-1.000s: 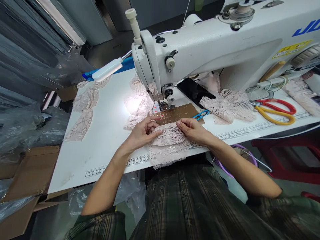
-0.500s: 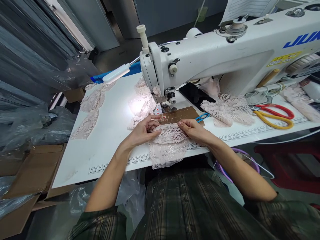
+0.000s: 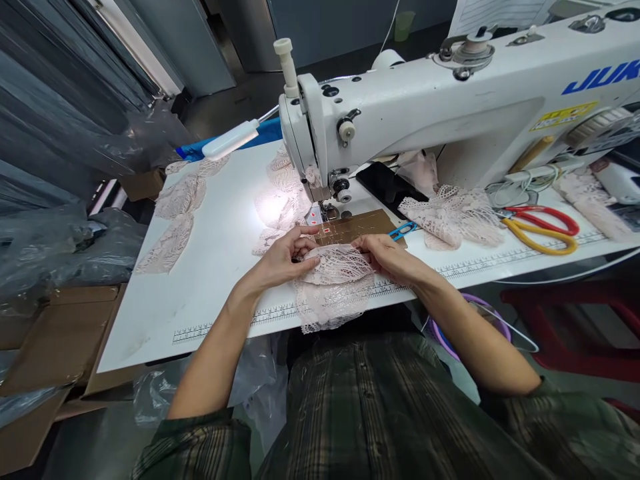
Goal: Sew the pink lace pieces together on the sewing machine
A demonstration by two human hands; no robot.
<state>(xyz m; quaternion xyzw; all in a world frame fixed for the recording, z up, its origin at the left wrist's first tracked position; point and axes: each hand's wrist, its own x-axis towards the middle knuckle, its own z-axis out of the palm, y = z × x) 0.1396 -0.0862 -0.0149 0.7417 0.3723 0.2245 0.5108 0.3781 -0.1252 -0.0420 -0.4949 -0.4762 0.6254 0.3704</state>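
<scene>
A folded piece of pale pink lace [image 3: 336, 273] lies at the table's front edge, its lower part reaching over the printed ruler. My left hand [image 3: 283, 261] pinches the lace's left end between thumb and fingers. At the upper right corner of the same lace, my right hand [image 3: 385, 255] is closed, its fingertips partly hidden. Just beyond the hands are the presser foot and needle area [image 3: 326, 212] of a white sewing machine [image 3: 425, 110]. A brown plate [image 3: 363, 227] lies beside the foot, with blue thread snips [image 3: 403, 231] at its right end.
More lace pieces lie at the left [image 3: 173, 217], behind the needle and at the right [image 3: 457, 217]. A black phone [image 3: 390, 190] rests under the machine arm. Red-and-yellow-handled scissors [image 3: 543, 228] sit farther right. A lamp [image 3: 231, 140] shines beside the machine head. Cardboard boxes [image 3: 65, 333] stand left of the table.
My right hand has turned slightly, its fingertips curling more over the lace's upper edge. My left hand keeps its pinch. The whole view has shifted a little.
</scene>
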